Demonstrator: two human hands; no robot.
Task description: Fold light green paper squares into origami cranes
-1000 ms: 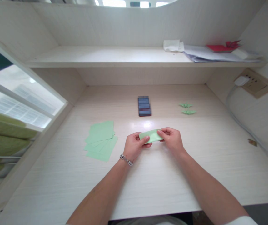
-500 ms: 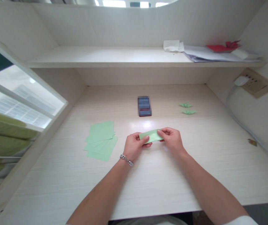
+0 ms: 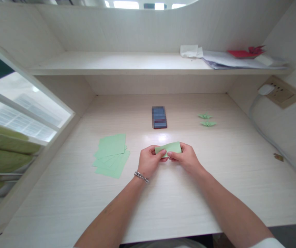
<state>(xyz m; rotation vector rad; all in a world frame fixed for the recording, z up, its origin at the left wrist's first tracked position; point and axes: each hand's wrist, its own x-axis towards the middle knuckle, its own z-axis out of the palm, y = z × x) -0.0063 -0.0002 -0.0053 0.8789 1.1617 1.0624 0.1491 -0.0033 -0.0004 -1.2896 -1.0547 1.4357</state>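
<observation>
A folded strip of green paper (image 3: 173,147) is held between both hands near the middle of the desk. My left hand (image 3: 150,159) pinches its left end, thumb on the front face, fingers behind. At the lower right edge, my right hand (image 3: 185,157) grips the strip, its thumb close to the left thumb. To the left lie several loose green paper sheets (image 3: 111,144), fanned and overlapping. Two small folded green paper cranes (image 3: 208,123) rest on the desk to the right, one behind the other.
A phone (image 3: 159,117) with a blurred screen lies beyond the hands. The shelf (image 3: 106,62) above holds papers (image 3: 225,59) and a red folded piece (image 3: 256,50). A white plug sits in the wall socket (image 3: 284,92), its cable (image 3: 264,134) running down the right side.
My right hand has slid left and down along the paper strip, from its upper right corner to its lower edge. The thumbs are now closer together. My left hand has barely moved.
</observation>
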